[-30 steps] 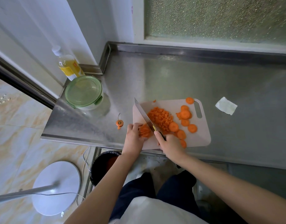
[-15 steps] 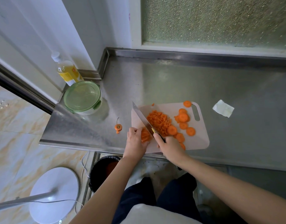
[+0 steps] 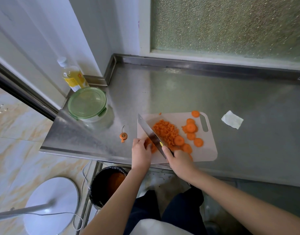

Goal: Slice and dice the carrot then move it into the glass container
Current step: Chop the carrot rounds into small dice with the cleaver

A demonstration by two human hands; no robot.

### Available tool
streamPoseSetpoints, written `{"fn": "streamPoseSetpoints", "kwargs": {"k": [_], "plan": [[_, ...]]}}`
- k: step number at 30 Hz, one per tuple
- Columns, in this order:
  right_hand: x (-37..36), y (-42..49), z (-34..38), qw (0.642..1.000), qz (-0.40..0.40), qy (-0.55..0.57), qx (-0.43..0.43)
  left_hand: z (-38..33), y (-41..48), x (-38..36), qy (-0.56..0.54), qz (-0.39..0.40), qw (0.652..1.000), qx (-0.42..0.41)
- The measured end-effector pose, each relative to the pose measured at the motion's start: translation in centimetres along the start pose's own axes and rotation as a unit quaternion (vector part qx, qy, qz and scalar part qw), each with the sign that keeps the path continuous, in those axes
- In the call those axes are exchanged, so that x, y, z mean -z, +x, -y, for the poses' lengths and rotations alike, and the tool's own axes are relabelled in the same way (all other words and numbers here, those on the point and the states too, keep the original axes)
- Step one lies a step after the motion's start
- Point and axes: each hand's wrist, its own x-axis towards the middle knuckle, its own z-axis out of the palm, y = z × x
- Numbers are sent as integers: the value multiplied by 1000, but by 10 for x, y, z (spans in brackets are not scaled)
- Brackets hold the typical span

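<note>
On the steel table (image 3: 213, 92), lower centre of frame, lies the cutting board (image 3: 203, 150). The lidded glass container (image 3: 87, 102) stands well apart at left. My right hand (image 3: 179, 160) grips the knife (image 3: 149, 131), and my left hand (image 3: 140, 150) curls onto carrot pieces (image 3: 150, 145) beside the diced pile (image 3: 165, 131). I judge dicing is underway, and the round slices (image 3: 190, 128) need chopping next.

Two hands: the left hand (image 3: 141, 150) held one small bunch of carrot pieces (image 3: 153, 149), and the right hand (image 3: 178, 160) gripped the one knife (image 3: 148, 129). One cutting board (image 3: 205, 150) carried one heap of diced carrot (image 3: 165, 131) beyond the hands, its bits uncountable, and at least seven round slices (image 3: 198, 142) beyond the right hand. Left of the left hand were one carrot top (image 3: 123, 136), one glass container (image 3: 87, 103) and one bottle (image 3: 73, 77). Right of the right hand lay one paper scrap (image 3: 232, 122).
</note>
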Motion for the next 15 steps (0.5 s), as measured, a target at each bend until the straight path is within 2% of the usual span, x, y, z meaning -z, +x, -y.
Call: {"fn": "streamPoseSetpoints", "kwargs": {"k": [9,15], "plan": [[-1,-3,1,1000,-12,15,9,2,2,-3,-9,-14,1000,-4],[2,-6,4,1000,-12,17,10,0,2,-5,-48,-59,997,20]]}}
